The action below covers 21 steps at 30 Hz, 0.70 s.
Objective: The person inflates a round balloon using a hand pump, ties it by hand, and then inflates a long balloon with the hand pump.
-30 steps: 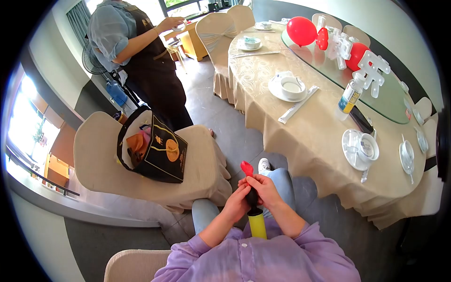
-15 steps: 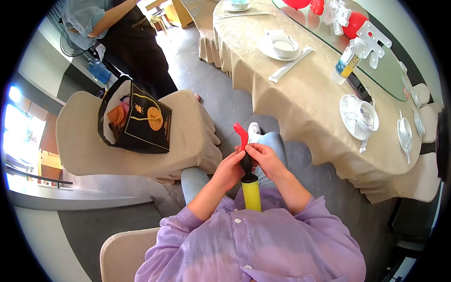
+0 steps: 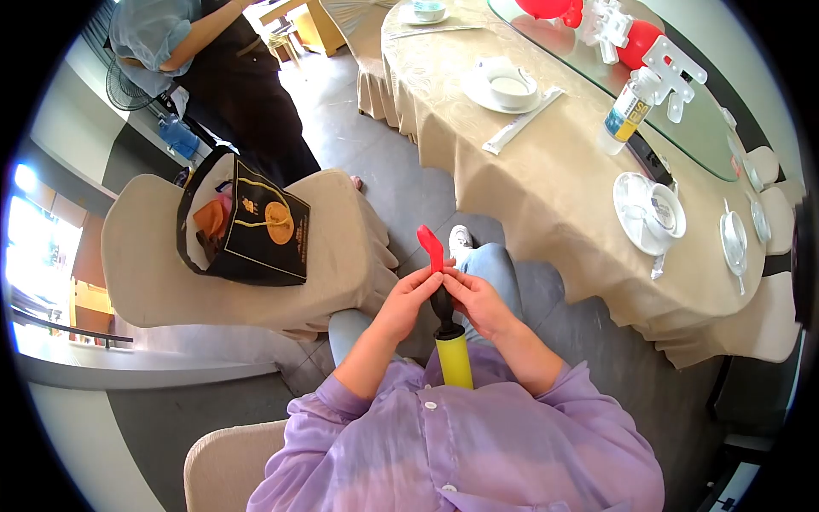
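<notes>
A limp red balloon (image 3: 431, 245) stands up from the black nozzle of a yellow hand pump (image 3: 454, 358). My left hand (image 3: 404, 303) pinches the balloon's neck from the left, at the nozzle. From the right my right hand (image 3: 479, 303) pinches the same neck, its fingertips close to those of the left. The pump points up from my lap, and its lower end is hidden against my purple shirt.
A black bag (image 3: 269, 224) stands on a covered chair (image 3: 145, 256) at the left. Beyond it a person (image 3: 230, 85) in a dark apron stands. On the right, a table (image 3: 503, 196) holds dishes, a bottle (image 3: 631, 111), a phone and red balloons on glass.
The view has tilted down, so the table and bag sit higher in it. The balloon stands more upright, and its neck is now over the nozzle between my fingertips.
</notes>
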### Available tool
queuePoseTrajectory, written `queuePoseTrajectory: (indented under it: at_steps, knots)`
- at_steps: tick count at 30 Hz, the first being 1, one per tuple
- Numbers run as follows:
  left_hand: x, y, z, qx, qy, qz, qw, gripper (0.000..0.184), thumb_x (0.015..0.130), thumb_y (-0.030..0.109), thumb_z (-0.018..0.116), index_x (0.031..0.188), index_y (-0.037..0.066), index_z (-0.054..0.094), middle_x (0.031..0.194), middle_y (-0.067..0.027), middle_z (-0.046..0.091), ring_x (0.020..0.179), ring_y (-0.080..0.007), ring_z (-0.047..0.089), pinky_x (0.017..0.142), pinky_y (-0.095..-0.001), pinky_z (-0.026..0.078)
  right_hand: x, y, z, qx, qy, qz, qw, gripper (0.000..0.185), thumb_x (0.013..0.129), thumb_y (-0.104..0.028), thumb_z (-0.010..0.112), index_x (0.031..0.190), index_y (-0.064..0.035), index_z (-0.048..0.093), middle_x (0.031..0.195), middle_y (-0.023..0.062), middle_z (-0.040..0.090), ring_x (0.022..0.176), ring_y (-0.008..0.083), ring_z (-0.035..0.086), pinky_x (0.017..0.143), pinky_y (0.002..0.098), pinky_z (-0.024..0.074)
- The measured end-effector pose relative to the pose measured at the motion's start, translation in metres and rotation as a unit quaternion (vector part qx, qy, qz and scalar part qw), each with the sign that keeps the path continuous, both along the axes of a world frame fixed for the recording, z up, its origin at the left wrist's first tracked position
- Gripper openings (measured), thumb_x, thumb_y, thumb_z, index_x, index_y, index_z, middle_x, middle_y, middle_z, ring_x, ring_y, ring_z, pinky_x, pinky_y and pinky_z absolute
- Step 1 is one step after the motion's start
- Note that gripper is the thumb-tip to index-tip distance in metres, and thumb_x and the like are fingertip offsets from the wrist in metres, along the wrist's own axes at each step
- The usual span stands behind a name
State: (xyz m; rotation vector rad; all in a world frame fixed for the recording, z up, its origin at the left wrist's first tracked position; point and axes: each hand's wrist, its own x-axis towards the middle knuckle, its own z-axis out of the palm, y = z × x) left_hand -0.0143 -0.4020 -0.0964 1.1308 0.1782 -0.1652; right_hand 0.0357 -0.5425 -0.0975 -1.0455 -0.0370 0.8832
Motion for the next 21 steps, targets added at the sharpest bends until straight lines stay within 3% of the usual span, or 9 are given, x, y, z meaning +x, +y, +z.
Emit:
queuePoseTrajectory:
  at_steps: [3,5,7,8,11,13,16,17,21]
  knots:
    - [-0.002,0.001,-0.004,-0.041,-0.004,0.018,0.999,0.027,0.092,0.020,0.040,0.104,-0.001,0.052,0.119,-0.0112,0.050,0.107,-0.0190,0.048,0.092,-0.0308,0.036,-0.004,-0.012,-0.015,-0.044,-0.025,0.045,0.998,0.031,0.090,-0.025,0.048,0.106,-0.0002,0.056,0.090,0.0012,0.059,0.082,0.0075,0.053,0.074,0.0215,0.0420]
    - [-0.007,0.001,-0.013,-0.057,-0.013,0.047,0.997,0.026,0.093,0.021,0.038,0.098,-0.001,0.051,0.115,-0.0125,0.053,0.104,-0.0211,0.050,0.092,-0.0318,0.037,-0.019,-0.029,-0.026,-0.139,-0.135,0.087,0.977,0.032,0.091,-0.026,0.047,0.105,0.0018,0.056,0.090,0.0028,0.059,0.082,0.0091,0.054,0.074,0.0219,0.0425]
    - [-0.012,0.003,-0.022,-0.121,-0.009,0.087,0.989,0.022,0.093,0.024,0.036,0.087,0.005,0.046,0.092,-0.0117,0.057,0.085,-0.0229,0.057,0.080,-0.0354,0.044,-0.037,-0.044,-0.035,-0.139,-0.081,0.077,0.984,0.034,0.090,-0.026,0.047,0.106,0.0031,0.054,0.091,0.0044,0.060,0.082,0.0100,0.055,0.075,0.0223,0.0426]
    - [-0.014,0.003,-0.024,-0.122,-0.012,0.095,0.988,0.022,0.093,0.024,0.036,0.087,0.005,0.046,0.092,-0.0117,0.057,0.085,-0.0229,0.057,0.080,-0.0354,0.044,-0.046,-0.049,-0.036,-0.140,-0.084,0.085,0.983,0.034,0.090,-0.026,0.047,0.106,0.0031,0.054,0.091,0.0044,0.060,0.082,0.0100,0.055,0.075,0.0223,0.0426]
    - [-0.011,0.002,-0.031,-0.192,0.056,0.186,0.962,0.021,0.092,0.027,0.036,0.086,0.008,0.042,0.073,-0.0085,0.052,0.063,-0.0212,0.054,0.061,-0.0358,0.047,-0.061,-0.059,-0.037,-0.186,-0.142,0.132,0.963,0.036,0.089,-0.026,0.050,0.110,0.0020,0.051,0.095,0.0060,0.059,0.081,0.0099,0.055,0.073,0.0222,0.0440]
    - [0.007,0.014,-0.031,-0.118,0.049,0.243,0.962,0.021,0.091,0.029,0.038,0.084,0.009,0.041,0.069,-0.0070,0.048,0.054,-0.0182,0.049,0.048,-0.0338,0.045,-0.066,-0.048,-0.038,-0.160,-0.088,0.156,0.971,0.039,0.086,-0.027,0.054,0.113,0.0004,0.047,0.095,0.0070,0.058,0.077,0.0102,0.057,0.066,0.0226,0.0461]
    - [0.031,0.034,-0.016,-0.113,0.014,0.283,0.953,0.020,0.091,0.027,0.037,0.083,0.008,0.039,0.065,-0.0053,0.047,0.048,-0.0162,0.048,0.042,-0.0303,0.044,-0.056,-0.024,0.001,-0.115,-0.010,0.162,0.980,0.039,0.085,-0.028,0.056,0.110,-0.0009,0.045,0.088,0.0072,0.057,0.070,0.0109,0.058,0.056,0.0233,0.0469]
    - [0.035,0.040,-0.009,-0.113,0.008,0.289,0.951,0.020,0.091,0.027,0.037,0.083,0.008,0.039,0.065,-0.0053,0.047,0.048,-0.0162,0.048,0.042,-0.0303,0.044,-0.054,-0.013,0.003,-0.116,-0.024,0.176,0.977,0.028,0.087,-0.025,0.052,0.103,-0.0043,0.044,0.086,0.0075,0.056,0.063,0.0131,0.056,0.051,0.0256,0.0452]
    - [0.041,0.069,0.003,-0.044,-0.010,0.304,0.952,0.020,0.090,0.027,0.038,0.083,0.008,0.040,0.063,-0.0048,0.047,0.046,-0.0149,0.047,0.041,-0.0295,0.043,-0.049,0.010,0.002,-0.112,-0.053,0.202,0.971,0.025,0.086,-0.024,0.052,0.101,-0.0054,0.045,0.083,0.0071,0.055,0.056,0.0115,0.051,0.049,0.0244,0.0428]
